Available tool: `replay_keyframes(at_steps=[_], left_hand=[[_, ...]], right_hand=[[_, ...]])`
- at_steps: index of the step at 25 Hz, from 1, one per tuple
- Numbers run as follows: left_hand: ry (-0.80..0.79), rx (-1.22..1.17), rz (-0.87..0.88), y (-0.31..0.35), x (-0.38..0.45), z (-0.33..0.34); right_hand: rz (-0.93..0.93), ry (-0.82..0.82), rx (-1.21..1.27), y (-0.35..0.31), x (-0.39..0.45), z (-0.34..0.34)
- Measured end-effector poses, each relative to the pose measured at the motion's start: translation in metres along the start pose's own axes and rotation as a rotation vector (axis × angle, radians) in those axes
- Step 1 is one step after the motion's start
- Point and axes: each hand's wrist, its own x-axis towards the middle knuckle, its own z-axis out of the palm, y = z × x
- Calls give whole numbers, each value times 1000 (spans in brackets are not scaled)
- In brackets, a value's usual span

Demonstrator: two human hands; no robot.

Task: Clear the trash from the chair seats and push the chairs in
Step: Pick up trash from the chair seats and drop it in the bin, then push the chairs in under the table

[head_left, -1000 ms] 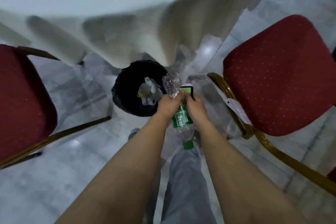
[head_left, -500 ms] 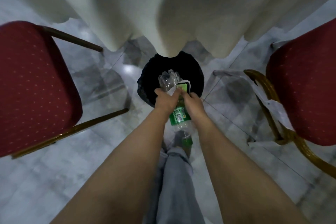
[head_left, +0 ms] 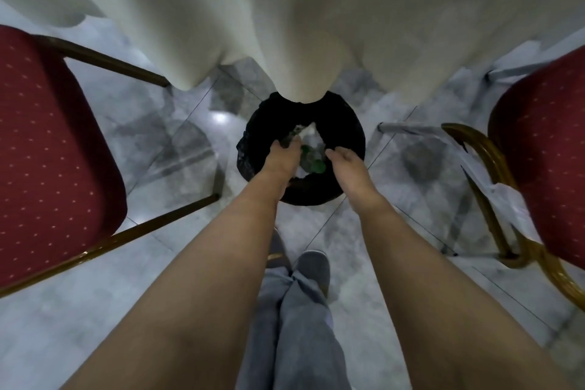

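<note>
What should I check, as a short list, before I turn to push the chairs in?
1. Bottle inside the bin: ok, it lies among the trash.
2. Right hand holds nothing: ok, fingers loose over the bin.
3. Left hand holds nothing: cannot tell, something clear is at its fingertips.
4. Left chair seat free of trash: ok on the part in view.
5. Right chair seat free of trash: cannot tell, much is out of frame and a white sheet hangs at its edge.
6. Chairs pushed in: not ok, both stand out from the table.
</note>
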Motion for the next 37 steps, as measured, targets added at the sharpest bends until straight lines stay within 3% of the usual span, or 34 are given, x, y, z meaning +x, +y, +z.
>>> replay_keyframes(at_steps=[7,10,13,19,25,32,37], left_hand=[[119,499,231,-27,-50,-21],[182,749,302,-26,-103,-34],[216,849,359,-32,-160,-48],[352,840,403,-60,-276,-95],[490,846,415,-101,-367,-157],[668,819,407,-156,-433,-252],[747,811,425,-199,-459,-338]], right_hand=[[-79,15,-297,14,-61,-7],[-203,21,-563,4,-100,-16],[-324,8,-816,-8,-145,-24],[-593,51,-1115,-41,-256,-27],[-788,-14,-1287,-61,-344,-1],[-1040,-84,-1468,-73,-427,74],[-1114,-128,-1462,-72,-471,158]])
